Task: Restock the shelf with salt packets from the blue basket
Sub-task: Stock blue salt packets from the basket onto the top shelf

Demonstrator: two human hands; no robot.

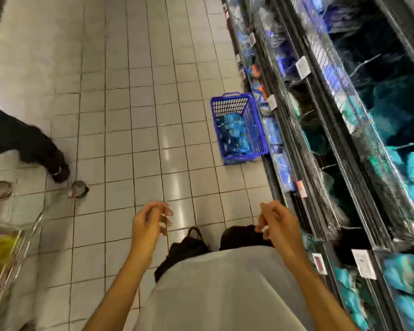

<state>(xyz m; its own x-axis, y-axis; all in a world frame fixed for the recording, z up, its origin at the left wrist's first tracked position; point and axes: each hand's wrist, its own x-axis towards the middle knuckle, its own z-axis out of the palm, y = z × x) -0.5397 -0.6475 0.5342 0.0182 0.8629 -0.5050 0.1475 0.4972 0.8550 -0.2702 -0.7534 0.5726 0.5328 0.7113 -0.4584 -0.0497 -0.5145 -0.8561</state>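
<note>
While my left hand and right hand hang before my waist, fingers loosely curled and holding nothing I can make out, the blue basket stands ahead on the tiled floor, just beside the shelf, with blue salt packets inside.

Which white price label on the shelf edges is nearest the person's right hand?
The low white price label, right of the right hand beside a smaller red-printed tag; the others sit farther up the aisle.
</note>
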